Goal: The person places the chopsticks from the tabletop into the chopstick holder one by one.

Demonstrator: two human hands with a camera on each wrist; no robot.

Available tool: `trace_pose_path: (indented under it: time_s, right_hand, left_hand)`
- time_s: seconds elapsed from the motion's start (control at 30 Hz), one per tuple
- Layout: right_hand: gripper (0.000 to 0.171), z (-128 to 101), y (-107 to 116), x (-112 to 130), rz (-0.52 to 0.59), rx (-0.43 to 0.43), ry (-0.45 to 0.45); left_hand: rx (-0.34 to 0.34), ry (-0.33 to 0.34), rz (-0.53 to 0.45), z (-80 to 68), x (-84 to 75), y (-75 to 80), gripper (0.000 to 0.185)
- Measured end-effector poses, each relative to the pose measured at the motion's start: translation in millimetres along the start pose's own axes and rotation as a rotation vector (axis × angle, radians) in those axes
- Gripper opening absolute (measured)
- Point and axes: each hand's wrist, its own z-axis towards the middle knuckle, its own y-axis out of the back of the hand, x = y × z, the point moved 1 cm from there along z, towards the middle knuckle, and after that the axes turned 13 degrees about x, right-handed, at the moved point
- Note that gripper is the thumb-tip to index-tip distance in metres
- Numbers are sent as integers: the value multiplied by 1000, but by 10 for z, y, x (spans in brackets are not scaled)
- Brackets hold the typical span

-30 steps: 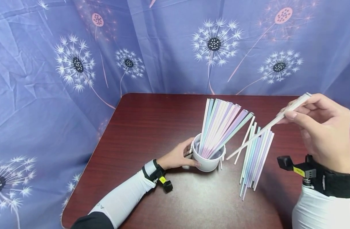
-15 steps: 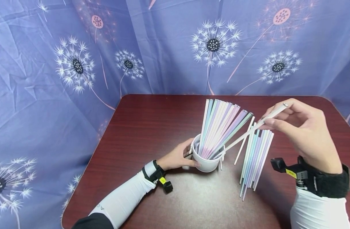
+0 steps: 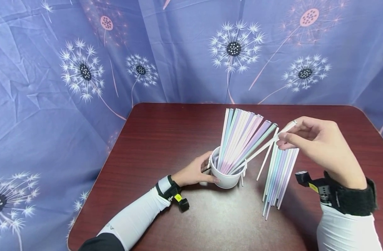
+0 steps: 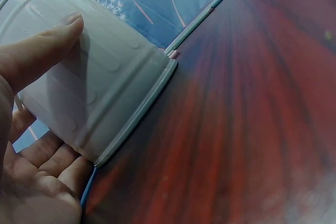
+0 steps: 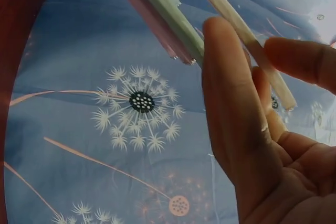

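Since the earlier frames the right hand point(image 3: 316, 146) is lowering a white chopstick point(image 3: 263, 150), pinched at its top, its tip now entering the white cup point(image 3: 224, 176). The left hand point(image 3: 194, 172) is gripping that cup on the surface point(image 3: 166, 139); loose chopsticks point(image 3: 277, 177) are lying beside it.

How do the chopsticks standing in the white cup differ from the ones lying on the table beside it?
The chopsticks in the cup stand tilted and fanned out, leaning right; the chopsticks on the table lie flat, nearly parallel. The cup bunch is held by the white cup, which the left hand grips; the table bunch lies loose on the table, untouched. Both share pastel pink, mint and lilac colours.
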Motion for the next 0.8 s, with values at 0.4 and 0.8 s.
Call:
trace_pose_path:
  time_s: [0.4, 0.8]
  right_hand:
    - [14, 129, -125, -90, -276, 89, -106]
    - [14, 87, 12, -141, -361, 100, -69]
  left_hand:
    - [5, -9, 2, 29, 91, 7, 86]
    - [21, -46, 0, 28, 94, -2, 89]
